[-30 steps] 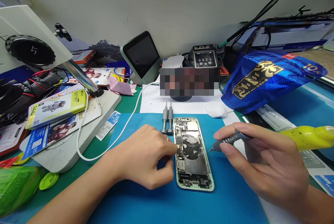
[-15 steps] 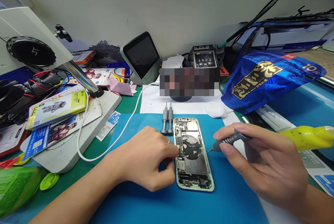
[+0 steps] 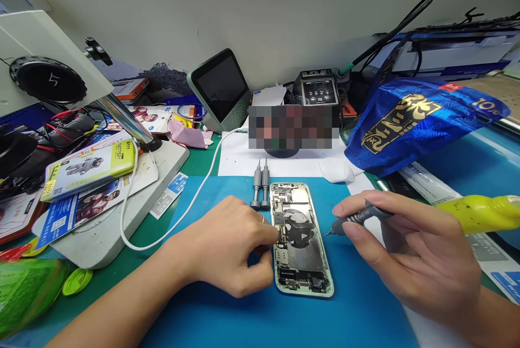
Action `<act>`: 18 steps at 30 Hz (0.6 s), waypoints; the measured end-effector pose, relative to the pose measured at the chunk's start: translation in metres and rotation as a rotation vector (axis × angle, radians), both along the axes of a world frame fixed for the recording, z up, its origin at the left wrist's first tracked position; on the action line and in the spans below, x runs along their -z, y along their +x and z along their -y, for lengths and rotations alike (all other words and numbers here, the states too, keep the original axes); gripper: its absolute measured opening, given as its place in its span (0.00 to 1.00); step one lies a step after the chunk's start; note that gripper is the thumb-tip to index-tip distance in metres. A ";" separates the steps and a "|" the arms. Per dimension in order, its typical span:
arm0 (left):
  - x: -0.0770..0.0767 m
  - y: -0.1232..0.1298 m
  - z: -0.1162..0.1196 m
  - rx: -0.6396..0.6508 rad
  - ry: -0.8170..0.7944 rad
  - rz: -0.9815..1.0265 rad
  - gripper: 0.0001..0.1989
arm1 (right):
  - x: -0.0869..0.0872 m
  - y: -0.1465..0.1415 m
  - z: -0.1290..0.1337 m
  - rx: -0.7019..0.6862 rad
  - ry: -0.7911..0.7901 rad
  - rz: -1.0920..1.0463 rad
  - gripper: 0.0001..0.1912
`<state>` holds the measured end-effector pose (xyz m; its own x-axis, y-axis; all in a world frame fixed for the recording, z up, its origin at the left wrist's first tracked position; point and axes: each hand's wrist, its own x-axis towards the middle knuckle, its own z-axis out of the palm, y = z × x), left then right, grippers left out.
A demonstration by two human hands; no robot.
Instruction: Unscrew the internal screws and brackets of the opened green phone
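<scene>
An opened smartphone (image 3: pixel 303 261) with a pale green frame lies face up on the blue mat, its circuit board, coil and inner parts exposed. Over its left edge, my left hand (image 3: pixel 231 245) is closed, the index fingertip resting on the board side and the thumb bent against the edge. The undersides of those fingers are hidden. To the right of the phone, my right hand (image 3: pixel 418 250) pinches a small dark grey screwdriver (image 3: pixel 355 219) between thumb and fingers. Its tip points left, just off the phone's right edge. Two more grey screwdrivers (image 3: pixel 261 185) lie beyond the phone's top-left corner.
A white cable (image 3: pixel 199 191) curves across the left side of the blue mat (image 3: pixel 227 315). A microscope stand (image 3: pixel 109 229) with boxes on it is at left. Behind are a smart display (image 3: pixel 221 91) and a soldering station (image 3: pixel 319 91). A blue pouch (image 3: pixel 422 120) and yellow bottle (image 3: pixel 479 214) are right.
</scene>
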<state>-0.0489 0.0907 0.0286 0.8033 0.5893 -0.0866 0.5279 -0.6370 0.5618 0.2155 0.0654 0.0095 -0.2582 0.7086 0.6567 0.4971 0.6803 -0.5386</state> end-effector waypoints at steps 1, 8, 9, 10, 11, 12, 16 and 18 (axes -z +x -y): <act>0.000 0.000 0.000 -0.003 0.002 -0.003 0.12 | 0.000 0.000 0.000 -0.003 0.000 -0.001 0.08; 0.001 -0.002 0.001 0.003 -0.003 -0.017 0.12 | 0.004 0.003 0.003 -0.012 0.019 -0.030 0.14; 0.001 -0.002 0.001 0.001 -0.001 -0.017 0.12 | 0.004 0.003 0.003 -0.013 0.021 -0.033 0.15; 0.001 -0.001 0.001 0.002 -0.003 -0.018 0.12 | 0.004 0.003 0.002 -0.013 0.022 -0.034 0.15; 0.001 -0.001 0.001 0.002 -0.003 -0.018 0.12 | 0.004 0.003 0.002 -0.013 0.024 -0.034 0.15; 0.001 -0.001 0.001 0.000 -0.002 -0.018 0.12 | 0.004 0.003 0.002 -0.013 0.021 -0.031 0.15; 0.002 -0.001 0.001 0.000 0.016 -0.023 0.12 | 0.002 0.003 0.002 -0.008 0.022 -0.019 0.13; 0.003 -0.002 0.001 -0.005 0.033 -0.022 0.12 | 0.001 0.003 0.002 -0.006 0.020 -0.007 0.10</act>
<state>-0.0505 0.0892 0.0257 0.7983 0.5962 -0.0848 0.5433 -0.6523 0.5285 0.2183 0.0633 0.0085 -0.2579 0.6935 0.6727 0.4888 0.6943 -0.5283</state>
